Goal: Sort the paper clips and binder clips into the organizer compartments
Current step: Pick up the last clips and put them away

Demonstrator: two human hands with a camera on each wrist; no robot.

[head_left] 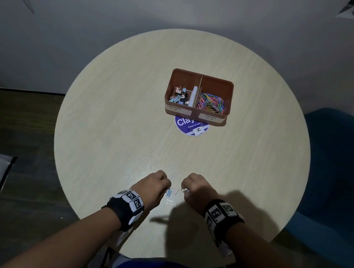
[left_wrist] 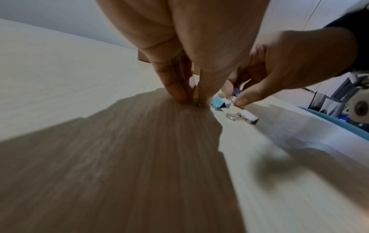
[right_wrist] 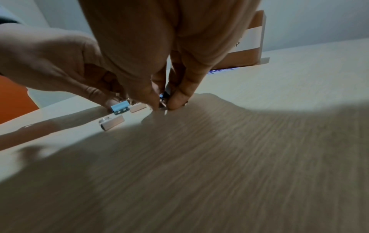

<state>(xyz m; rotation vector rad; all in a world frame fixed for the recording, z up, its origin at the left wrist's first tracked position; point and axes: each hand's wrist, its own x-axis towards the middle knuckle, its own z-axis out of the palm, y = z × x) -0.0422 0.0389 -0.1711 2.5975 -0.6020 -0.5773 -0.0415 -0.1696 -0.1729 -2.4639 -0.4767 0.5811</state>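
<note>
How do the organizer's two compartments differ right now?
The binder clip compartment is on the left and holds a small heap of blue, black and pinkish binder clips, with much bare floor behind. The paper clip compartment on the right holds a denser tangle of multicoloured paper clips. Their front labels differ: BINDER CLIP and PAPER CLIP. Both sit in one brown organizer, split by one divider.

Pale wood-grain counter (head_left: 124, 149); brown organizer (head_left: 229, 89) with white labels; multicoloured paper clips (head_left: 211, 102); a light-blue binder clip (right_wrist: 119, 107); purple round sticker (head_left: 184, 124); black-and-white patterned wristbands (head_left: 129, 204).
</note>
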